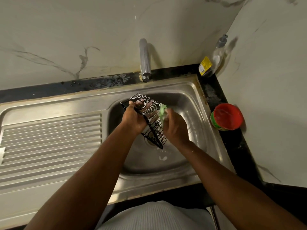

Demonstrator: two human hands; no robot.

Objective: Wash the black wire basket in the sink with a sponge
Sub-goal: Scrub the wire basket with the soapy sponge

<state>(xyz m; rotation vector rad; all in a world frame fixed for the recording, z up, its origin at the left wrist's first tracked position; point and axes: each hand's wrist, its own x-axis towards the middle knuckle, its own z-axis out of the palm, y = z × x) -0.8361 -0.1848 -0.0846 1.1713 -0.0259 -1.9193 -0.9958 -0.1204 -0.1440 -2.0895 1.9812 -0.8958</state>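
Ribbed white garment (154, 216): closest to the lens, below both wrists, at the counter edge.
Forearms (93, 171): both reach forward over the sink (196, 100) and converge above its bowl.
Left hand (132, 120): fingers curled round the rim wire of the black wire basket (147, 105), clamped on it from the left.
Right hand (176, 128): closed on a green sponge (163, 110), which shows past the fingertips.
Basket, position: held between the two hands above the bowl, clear of the bottom as far as can be judged; white suds coat its far end.
Basket, long axis: runs from beyond the left hand's knuckles back toward the person, its near corner hanging over the drain (149, 141) between the wrists.
Key relation: sponge touches the basket's right flank at the far end; the unsoaped near end lies wrist-side of the right hand, so the stroke likely pulls back along the axis.
Nearer hand: right hand does the scrubbing; left only steadies.
Beyond the fingertips: tap (144, 58), with no stream visible.
Left of left hand: ribbed draining board (49, 138).
Right of right hand: red tub (227, 116); soap bottle (214, 58) further off.
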